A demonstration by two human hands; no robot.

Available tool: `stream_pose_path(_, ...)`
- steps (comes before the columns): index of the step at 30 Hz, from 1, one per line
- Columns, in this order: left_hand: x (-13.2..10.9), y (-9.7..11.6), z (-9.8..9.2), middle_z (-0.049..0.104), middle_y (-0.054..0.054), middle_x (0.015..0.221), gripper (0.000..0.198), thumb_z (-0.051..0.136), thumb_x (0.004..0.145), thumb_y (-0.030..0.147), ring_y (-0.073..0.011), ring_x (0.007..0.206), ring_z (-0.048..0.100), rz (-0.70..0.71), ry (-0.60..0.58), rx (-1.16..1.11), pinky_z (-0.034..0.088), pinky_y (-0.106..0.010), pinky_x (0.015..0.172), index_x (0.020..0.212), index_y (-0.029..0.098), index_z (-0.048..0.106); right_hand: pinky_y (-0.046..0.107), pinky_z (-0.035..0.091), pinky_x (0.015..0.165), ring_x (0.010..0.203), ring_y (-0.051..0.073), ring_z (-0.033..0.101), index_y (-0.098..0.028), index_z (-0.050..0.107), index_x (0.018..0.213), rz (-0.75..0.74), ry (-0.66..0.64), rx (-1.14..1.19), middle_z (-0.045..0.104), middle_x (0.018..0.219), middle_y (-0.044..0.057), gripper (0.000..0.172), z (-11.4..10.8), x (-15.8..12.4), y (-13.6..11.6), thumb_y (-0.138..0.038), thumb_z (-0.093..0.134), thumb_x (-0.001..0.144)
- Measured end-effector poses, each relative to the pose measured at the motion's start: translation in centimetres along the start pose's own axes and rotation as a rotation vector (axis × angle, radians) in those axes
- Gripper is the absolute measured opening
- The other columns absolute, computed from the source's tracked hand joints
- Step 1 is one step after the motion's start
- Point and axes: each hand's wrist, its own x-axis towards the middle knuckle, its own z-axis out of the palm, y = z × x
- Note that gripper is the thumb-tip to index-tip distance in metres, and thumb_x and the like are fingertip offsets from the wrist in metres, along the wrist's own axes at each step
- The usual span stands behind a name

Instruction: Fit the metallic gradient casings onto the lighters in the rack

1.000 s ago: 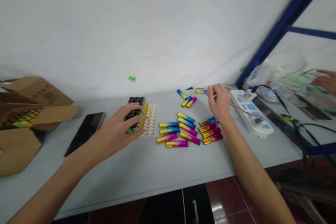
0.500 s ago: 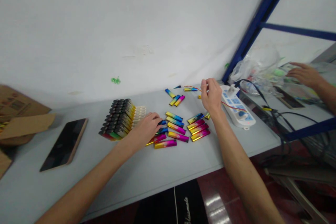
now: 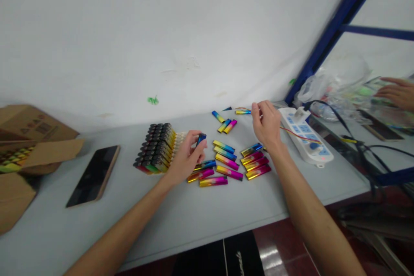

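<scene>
My left hand is closed around a shiny dark-blue lighter-shaped stick, raised above the table with its end up. Just left of it stands a block of black-topped sticks in a pale holder with vacant slots. My right hand is pinched on a thin red and yellow wire, which runs out on both sides of it. Between and below my hands lie several metallic gradient sticks, among them a pink and yellow stick and a stacked group.
A white power strip with plugs lies at the right. At the left are a dark phone and an open cardboard box. Plastic bags and another hand show beyond the blue frame.
My left hand has lifted the dark-blue stick off the pile and turned it end up. My right hand stays at the wire. The view has shifted slightly left.
</scene>
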Motion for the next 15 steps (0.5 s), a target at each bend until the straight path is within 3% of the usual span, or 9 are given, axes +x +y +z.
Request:
stream_pose_path(3, -0.4, -0.3, -0.1, 0.053, 0.009, 0.071, 0.05, 0.071, 0.094, 0.067, -0.0082, 0.05, 0.04, -0.035, 0.021, -0.089, 0.031, -0.019, 0.046, 0.113, 0.025, 0.051, 0.038, 0.035, 0.068, 0.071, 0.021, 0.051, -0.027, 0.044, 0.079, -0.014, -0.027, 0.009, 0.053, 0.077, 0.002, 0.038, 0.2, -0.1, -0.5, -0.04, 0.042, 0.115)
stream_pose_path(5, -0.6, -0.6, -0.4, 0.044, 0.01, 0.063, 0.05, 0.068, 0.094, 0.071, -0.0084, 0.05, 0.035, -0.042, 0.056, -0.039, 0.028, -0.02, 0.046, 0.097, 0.023, 0.055, 0.038, 0.036, 0.068, 0.071, 0.021, 0.051, -0.027, 0.045, 0.079, -0.017, -0.04, 0.012, 0.053, 0.076, 0.002, 0.039, 0.2, -0.3, -0.8, -0.042, 0.042, 0.115)
stream_pose_path(8, -1.0, -0.6, -0.6, 0.039, 0.008, 0.059, 0.059, 0.063, 0.095, 0.074, -0.0079, 0.05, 0.031, -0.041, 0.084, 0.024, 0.025, -0.022, 0.046, 0.072, 0.021, 0.051, 0.037, 0.036, 0.068, 0.071, 0.021, 0.051, -0.026, 0.047, 0.078, -0.013, -0.061, 0.016, 0.053, 0.075, 0.002, 0.041, 0.4, -0.4, -1.1, -0.044, 0.041, 0.115)
stream_pose_path(12, -1.3, 0.1, -0.5, 0.037, 0.006, 0.051, 0.065, 0.049, 0.098, 0.075, -0.0089, 0.047, 0.033, -0.12, 0.079, -0.065, 0.024, -0.024, 0.047, 0.063, 0.02, 0.053, 0.037, 0.036, 0.068, 0.071, 0.02, 0.051, -0.026, 0.048, 0.077, -0.016, -0.084, 0.018, 0.053, 0.074, 0.002, 0.043, 0.5, -0.6, -1.5, -0.045, 0.041, 0.115)
stream_pose_path(15, -1.3, 0.7, -0.3, 0.035, 0.006, 0.048, 0.061, 0.051, 0.093, 0.07, -0.0087, 0.044, 0.03, -0.18, 0.107, -0.158, 0.023, -0.024, 0.046, 0.057, 0.021, 0.049, 0.037, 0.037, 0.067, 0.07, 0.02, 0.052, -0.026, 0.049, 0.077, -0.023, -0.09, 0.021, 0.053, 0.074, 0.002, 0.042, 0.7, -0.7, -1.7, -0.044, 0.042, 0.115)
